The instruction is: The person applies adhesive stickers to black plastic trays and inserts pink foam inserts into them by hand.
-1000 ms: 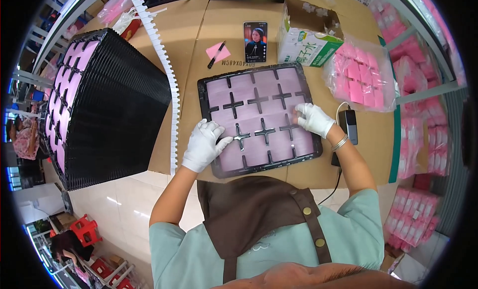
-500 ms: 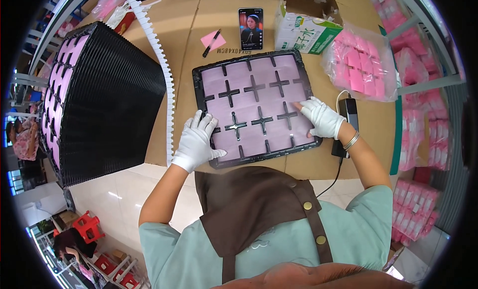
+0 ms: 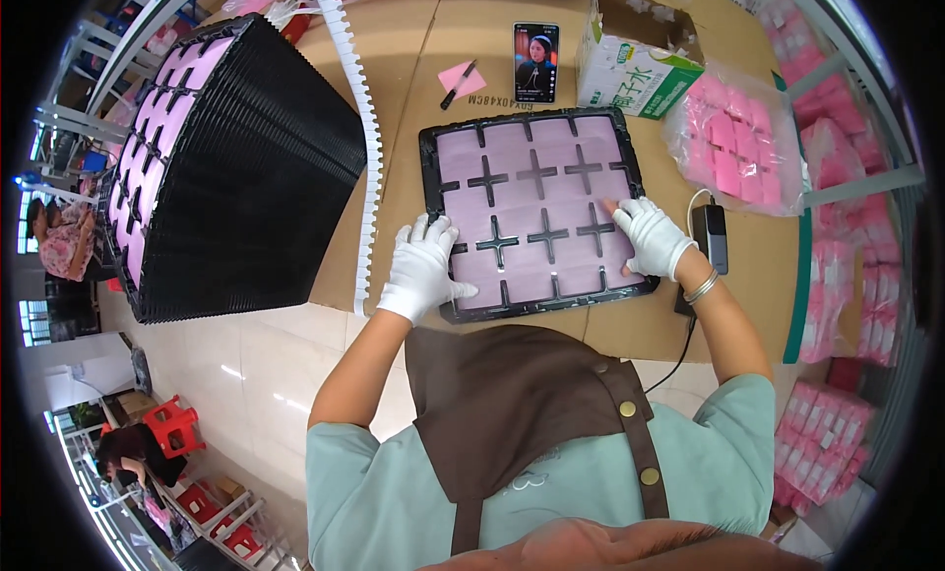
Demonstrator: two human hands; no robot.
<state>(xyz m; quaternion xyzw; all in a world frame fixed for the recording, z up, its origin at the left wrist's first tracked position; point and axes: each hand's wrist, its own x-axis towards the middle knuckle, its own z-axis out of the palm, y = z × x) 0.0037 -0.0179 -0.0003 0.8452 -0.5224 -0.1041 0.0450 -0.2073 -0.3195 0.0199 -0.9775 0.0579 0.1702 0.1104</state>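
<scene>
A black plastic tray [image 3: 547,312] lies flat on the cardboard-covered table in front of me. Pale pink-lilac sheet material [image 3: 512,192] fills its compartments, and black cross-shaped dividers stand up between them. White-gloved, my left hand [image 3: 421,271] rests over the tray's left edge, fingers spread and thumb apart near the front corner. At the right edge lies my right hand [image 3: 653,238], also gloved, fingers and thumb apart on the rim and the pink surface. Bare fingertips show at the right glove's thumb and forefinger. Neither hand lifts the tray.
A tall leaning stack of black trays [image 3: 246,187] stands left, beside a white toothed strip [image 3: 366,138]. Behind my tray are a pen [image 3: 459,85] on pink paper, a phone [image 3: 535,64] and a carton [image 3: 630,74]. Bagged pink pieces [image 3: 738,143] and a black adapter [image 3: 709,238] lie right.
The whole view has shifted, so the table and tray appear farther right. Both hands keep nearly the same places on the tray's edges.
</scene>
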